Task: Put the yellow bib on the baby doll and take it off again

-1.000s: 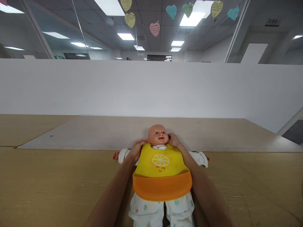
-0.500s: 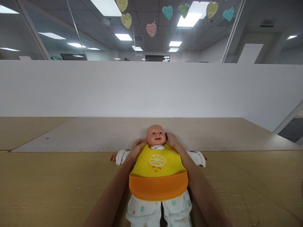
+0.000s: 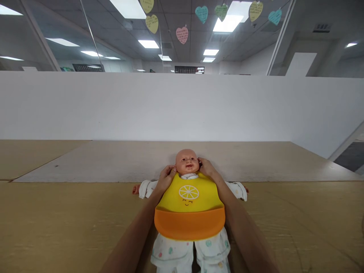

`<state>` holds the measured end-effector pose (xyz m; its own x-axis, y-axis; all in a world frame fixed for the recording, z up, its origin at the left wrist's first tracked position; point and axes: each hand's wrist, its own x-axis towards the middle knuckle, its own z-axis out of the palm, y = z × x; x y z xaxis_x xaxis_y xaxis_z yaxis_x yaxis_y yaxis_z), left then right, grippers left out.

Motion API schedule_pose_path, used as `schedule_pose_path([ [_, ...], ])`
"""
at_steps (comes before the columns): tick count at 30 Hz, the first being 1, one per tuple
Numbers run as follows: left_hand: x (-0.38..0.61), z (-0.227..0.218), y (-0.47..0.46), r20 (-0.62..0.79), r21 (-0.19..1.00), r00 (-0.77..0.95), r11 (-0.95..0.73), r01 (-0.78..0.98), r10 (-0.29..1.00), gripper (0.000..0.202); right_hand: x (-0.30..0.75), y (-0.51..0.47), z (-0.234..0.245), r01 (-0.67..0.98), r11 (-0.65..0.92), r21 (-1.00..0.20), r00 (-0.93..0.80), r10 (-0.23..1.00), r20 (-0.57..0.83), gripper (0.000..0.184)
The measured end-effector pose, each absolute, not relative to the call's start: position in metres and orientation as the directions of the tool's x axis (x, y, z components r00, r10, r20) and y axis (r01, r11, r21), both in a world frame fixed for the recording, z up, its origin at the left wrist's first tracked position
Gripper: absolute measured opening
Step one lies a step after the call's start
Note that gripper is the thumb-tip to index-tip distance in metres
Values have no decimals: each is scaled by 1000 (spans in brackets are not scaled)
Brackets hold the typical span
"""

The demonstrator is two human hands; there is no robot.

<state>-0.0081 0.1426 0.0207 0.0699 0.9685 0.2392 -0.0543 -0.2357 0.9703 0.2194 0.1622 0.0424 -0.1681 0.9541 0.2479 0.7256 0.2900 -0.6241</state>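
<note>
A baby doll (image 3: 186, 159) lies on its back, its arms spread to both sides. It wears a white sleeved outfit with coloured dots on the trousers (image 3: 173, 250). Over its chest lies a yellow bib (image 3: 189, 201) with a white citrus slice, a smiling face and an orange catch pocket. My left hand (image 3: 167, 177) is closed at the left side of the doll's neck, by the bib's upper corner. On the other side my right hand (image 3: 207, 167) is closed beside the doll's ear, fingers bent at the bib's neck band. The band behind the neck is hidden.
The doll rests on a wooden table (image 3: 71, 220), its head on a paler grey strip (image 3: 113, 159) behind. A white partition wall (image 3: 182, 106) rises at the back. Glass above it carries heart-shaped paper notes (image 3: 182, 35).
Both hands stay at the doll's neck, with small finger movements. The right fingers have risen slightly by the ear, and the bib has shifted a little up and left.
</note>
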Motion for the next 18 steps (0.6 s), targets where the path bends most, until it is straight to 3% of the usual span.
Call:
schedule_pose_path([
  [9,-10,11,147,304,952,98,-298,-65,948,35,226,170,38,659,345,-668,-186,936,300,34],
  [18,-14,14,144,277,959,146,-266,-94,950,52,229,168,42,570,391,-723,-228,920,317,33],
])
